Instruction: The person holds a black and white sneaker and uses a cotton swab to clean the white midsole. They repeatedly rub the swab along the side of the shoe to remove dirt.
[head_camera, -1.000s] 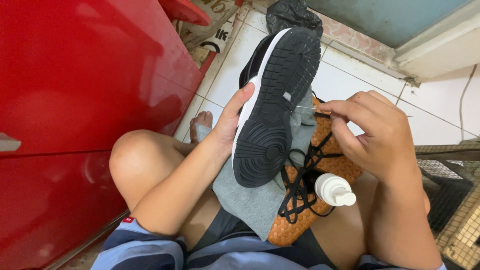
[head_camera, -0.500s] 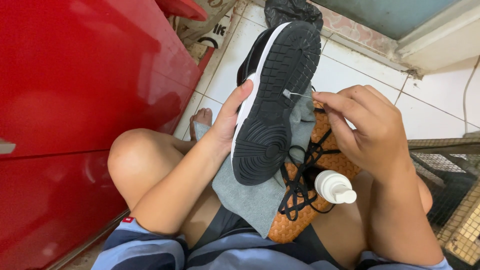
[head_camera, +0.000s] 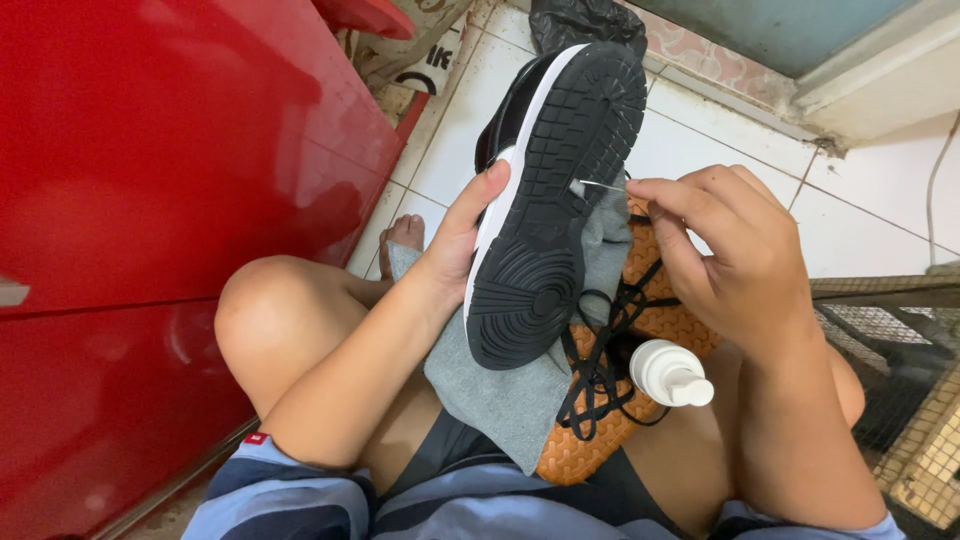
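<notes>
Head view looks down on a seated person's lap, where the left hand (head_camera: 462, 232) is wrapped around the side of a black-and-white shoe (head_camera: 555, 200), thumb on the white edge, holding it sole-up over the knees. The right hand (head_camera: 735, 255) has its fingertips pinched together on a thin pin-like tool (head_camera: 598, 185) whose tip touches the black sole near the middle; what the tool is exactly is too small to tell. A grey cloth (head_camera: 500, 385) lies draped over the lap under the shoe, and beside it an orange-soled second shoe (head_camera: 600, 425) rests with black laces (head_camera: 597, 365) spilling across it. A small white pump bottle (head_camera: 670, 373) lies on that shoe, just under the right wrist. To the left a red cabinet (head_camera: 150, 200) fills the frame, close against the bare knee (head_camera: 270, 320). White floor tiles (head_camera: 720, 130) stretch beyond, with a black bag (head_camera: 585, 20) cut off at the top edge and a wire cage (head_camera: 900, 350) at the right, partly out of frame. The left hand's fingers are hidden behind the shoe.
</notes>
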